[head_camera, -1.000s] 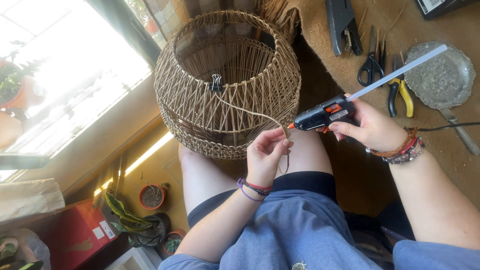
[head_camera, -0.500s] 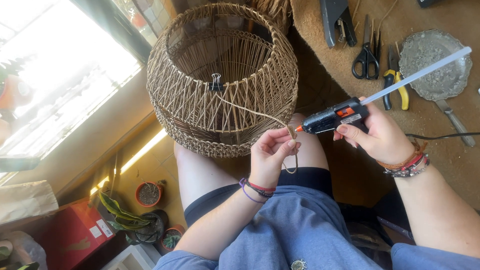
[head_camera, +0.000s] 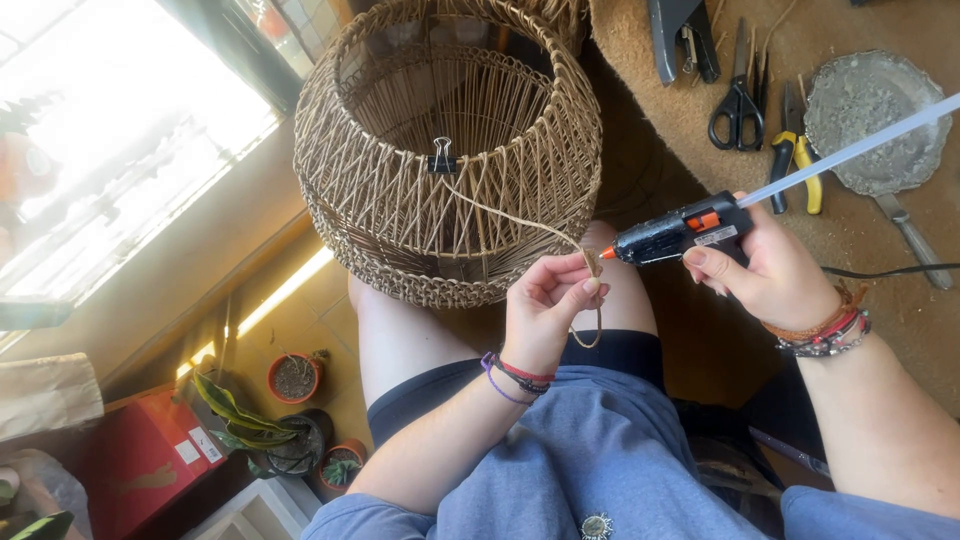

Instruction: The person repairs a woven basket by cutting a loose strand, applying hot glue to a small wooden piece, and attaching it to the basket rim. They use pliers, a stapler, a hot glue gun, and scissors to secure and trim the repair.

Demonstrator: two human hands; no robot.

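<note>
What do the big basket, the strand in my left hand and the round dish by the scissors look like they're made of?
Basket: woven tan fibre, probably paper cord or rattan; matte open weave. Strand, pinched by the left hand at the glue gun tip: same tan cord, apparently. Dish: likely metal, dull grey and speckled, scalloped rim.

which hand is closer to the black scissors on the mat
Right. The right hand, holding the glue gun, sits just below the black scissors. The left hand, pinching the cord, is farther away, down-left.
</note>
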